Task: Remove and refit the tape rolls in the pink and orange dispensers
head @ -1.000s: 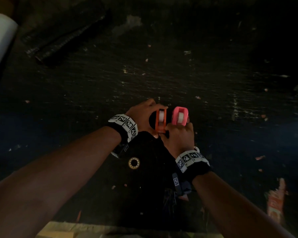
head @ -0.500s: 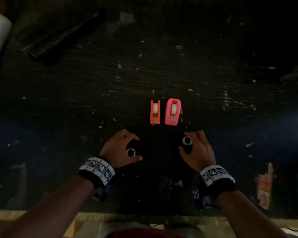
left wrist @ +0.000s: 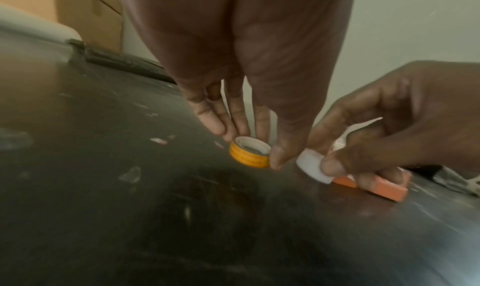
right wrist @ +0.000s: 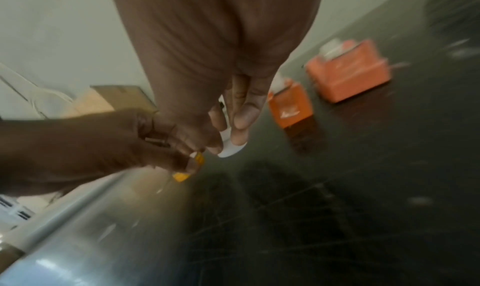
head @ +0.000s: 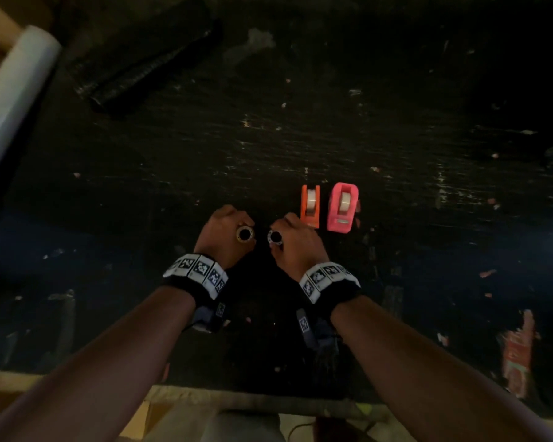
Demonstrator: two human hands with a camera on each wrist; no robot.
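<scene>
A dark, scuffed tabletop (head: 300, 129) dotted with small scraps fills the head view, and a pale wall (left wrist: 405, 24) is seen behind it in the wrist views. A clear film roll (head: 10, 100) lies at the upper left of the frame, with a black roll (head: 147, 68) beside it and a cardboard box (left wrist: 88, 13) by the wall. A red wrapper (head: 517, 355) rests at the lower right.

Near the frame's centre the orange dispenser (head: 310, 206) and the pink dispenser (head: 343, 211) stand side by side, each with tape seated in it. Just below and left of them, an orange-rimmed tape roll (left wrist: 250, 152) is pinched between thumb and fingers of the left hand (head: 223, 236), low over the tabletop. A white tape roll (left wrist: 313, 168) is clamped between thumb and fingers of the right hand (head: 297, 242); it appears to sit right against the orange dispenser, though blur leaves this unsure. Part of the orange dispenser is hidden by the right hand in the left wrist view.
</scene>
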